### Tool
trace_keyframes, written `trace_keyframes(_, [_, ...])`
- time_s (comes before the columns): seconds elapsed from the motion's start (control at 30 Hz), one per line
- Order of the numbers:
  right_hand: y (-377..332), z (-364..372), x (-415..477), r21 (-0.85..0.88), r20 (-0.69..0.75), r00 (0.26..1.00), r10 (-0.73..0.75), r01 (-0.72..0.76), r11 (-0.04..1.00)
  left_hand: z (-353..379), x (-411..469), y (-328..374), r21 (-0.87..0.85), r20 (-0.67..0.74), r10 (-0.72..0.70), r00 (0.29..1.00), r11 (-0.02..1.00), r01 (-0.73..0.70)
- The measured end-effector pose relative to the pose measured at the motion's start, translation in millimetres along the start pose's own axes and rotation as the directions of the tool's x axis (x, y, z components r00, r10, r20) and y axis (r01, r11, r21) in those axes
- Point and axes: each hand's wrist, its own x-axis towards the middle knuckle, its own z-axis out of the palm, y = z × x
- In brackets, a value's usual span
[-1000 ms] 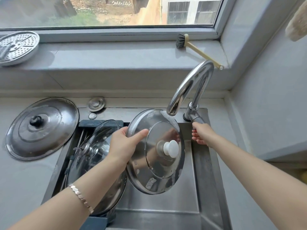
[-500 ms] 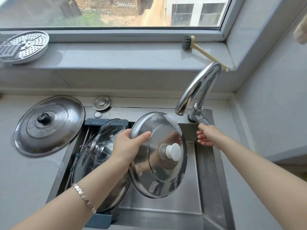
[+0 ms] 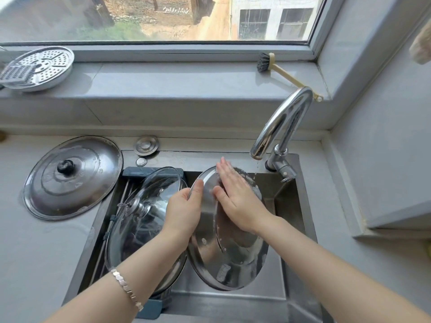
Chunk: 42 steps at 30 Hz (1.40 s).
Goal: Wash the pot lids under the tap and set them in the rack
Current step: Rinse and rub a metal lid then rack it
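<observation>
While gripped at its rim by left hand [image 3: 184, 212], round wet steel lid [image 3: 229, 255], right hand [image 3: 235, 197] flat, seemingly touching.

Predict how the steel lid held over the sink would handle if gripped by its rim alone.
Probably slippery: the steel lid looks wet and glossy, with water trickling from the tap. Likely stiff, being formed metal. It may swing or tip, since the left hand grips only one edge while the right hand lies flat on it.
</observation>
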Motion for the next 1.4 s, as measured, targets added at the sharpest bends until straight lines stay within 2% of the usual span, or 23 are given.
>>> trace_keyframes(0.07, [13.0, -4.6, 1.9, 0.022, -0.004, 0.992, 0.124, -0.124, 0.992, -1.4, -2.1, 0.1, 0.002, -0.021, -0.01, 1.0, 1.0, 0.01])
trace_keyframes(0.13, [25.0, -9.8, 0.3, 0.137, -0.032, 0.978, 0.206, -0.2, 0.97, -1.5, -4.3, 0.7, 0.023, -0.06, 0.008, 0.998, 1.0, -0.007])
trace_keyframes(0.2, [34.9, -16.3, -4.3, 0.292, -0.139, 0.937, 0.321, -0.271, 0.917, -3.2, -3.2, -0.4, 0.033, -0.095, 0.02, 0.995, 0.999, -0.016])
trace_keyframes(0.27, [49.8, -28.4, -5.1, 0.4, -0.237, 0.793, 0.562, -0.447, 0.8, -6.4, -0.3, 0.3, 0.062, -0.118, 0.054, 0.992, 0.997, -0.047])
trace_keyframes(0.33, [69.7, -41.7, -1.9, 0.311, -0.284, 0.641, 0.713, -0.642, 0.701, -6.4, 1.9, 5.0, 0.089, -0.108, 0.099, 0.989, 0.992, -0.089])
trace_keyframes(0.37, [79.3, -47.2, 1.4, 0.268, -0.289, 0.602, 0.745, -0.696, 0.666, -5.5, 2.0, 8.1, 0.092, -0.096, 0.117, 0.988, 0.99, -0.108])
trace_keyframes(0.47, [89.1, -62.8, 11.1, 0.225, -0.234, 0.571, 0.787, -0.755, 0.615, 0.0, 1.5, 14.7, 0.089, -0.084, 0.137, 0.987, 0.988, -0.13])
trace_keyframes(0.53, [88.5, -68.1, 13.2, 0.226, -0.144, 0.547, 0.825, -0.793, 0.566, 3.8, 1.0, 16.9, 0.099, -0.08, 0.117, 0.99, 0.989, -0.109])
trace_keyframes(0.63, [85.8, -70.6, 12.7, 0.502, 0.162, 0.491, 0.856, -0.788, 0.357, 7.9, 0.0, 16.8, 0.087, -0.066, 0.11, 0.992, 0.991, -0.104])
trace_keyframes(0.67, [85.2, -69.6, 12.3, 0.554, 0.214, 0.494, 0.843, -0.772, 0.312, 8.4, -0.1, 16.0, 0.091, -0.062, 0.108, 0.992, 0.991, -0.102])
trace_keyframes(0.7, [88.3, -67.2, 12.0, 0.567, 0.228, 0.499, 0.836, -0.766, 0.303, 9.0, 0.3, 15.2, 0.097, -0.06, 0.106, 0.993, 0.99, -0.099])
trace_keyframes(0.8, [97.5, -59.4, 10.8, 0.506, 0.054, 0.491, 0.869, -0.764, 0.401, 10.5, 0.6, 13.9, 0.107, -0.058, 0.102, 0.993, 0.99, -0.095])
trace_keyframes(0.87, [100.1, -57.0, 7.9, 0.516, 0.012, 0.499, 0.867, -0.745, 0.422, 11.2, 0.0, 14.0, 0.106, -0.056, 0.094, 0.994, 0.991, -0.087])
trace_keyframes(0.97, [104.3, -54.7, 7.7, 0.514, 0.031, 0.497, 0.867, -0.752, 0.413, 11.8, -2.1, 14.6, 0.099, -0.041, 0.078, 0.996, 0.992, -0.073])
trace_keyframes(1.07, [99.5, -53.5, 13.4, 0.556, 0.096, 0.458, 0.883, -0.761, 0.334, 11.3, -3.1, 15.4, 0.095, -0.037, 0.071, 0.997, 0.993, -0.067])
trace_keyframes(1.1, [93.1, -52.2, 13.7, 0.52, 0.095, 0.468, 0.879, -0.776, 0.357, 11.0, -3.6, 15.6, 0.095, -0.035, 0.07, 0.997, 0.993, -0.067])
trace_keyframes(1.13, [81.5, -50.0, 12.7, 0.428, 0.062, 0.496, 0.866, -0.797, 0.426, 11.2, -4.7, 15.8, 0.096, -0.033, 0.072, 0.997, 0.993, -0.068])
trace_keyframes(1.2, [51.1, -37.9, 5.4, 0.233, -0.05, 0.645, 0.763, -0.735, 0.637, 13.6, -8.1, 16.5, 0.106, -0.025, 0.079, 0.997, 0.991, -0.076])
trace_keyframes(1.23, [32.6, -27.9, -0.9, 0.221, -0.079, 0.735, 0.674, -0.646, 0.731, 15.6, -10.0, 16.8, 0.109, -0.02, 0.082, 0.996, 0.991, -0.08])
trace_keyframes(1.3, [1.1, -5.4, -14.8, 0.191, -0.118, 0.908, 0.401, -0.376, 0.907, 19.6, -12.8, 16.6, 0.102, -0.03, 0.082, 0.996, 0.992, -0.078])
trace_keyframes(1.33, [-10.6, 2.3, -19.2, 0.147, -0.13, 0.952, 0.277, -0.258, 0.955, 20.4, -13.7, 16.1, 0.094, -0.042, 0.077, 0.996, 0.993, -0.073])
trace_keyframes(1.4, [-16.0, 8.7, -15.7, 0.062, -0.144, 0.981, 0.127, -0.119, 0.991, 19.9, -15.5, 14.3, 0.069, -0.064, 0.08, 0.995, 0.995, -0.076])
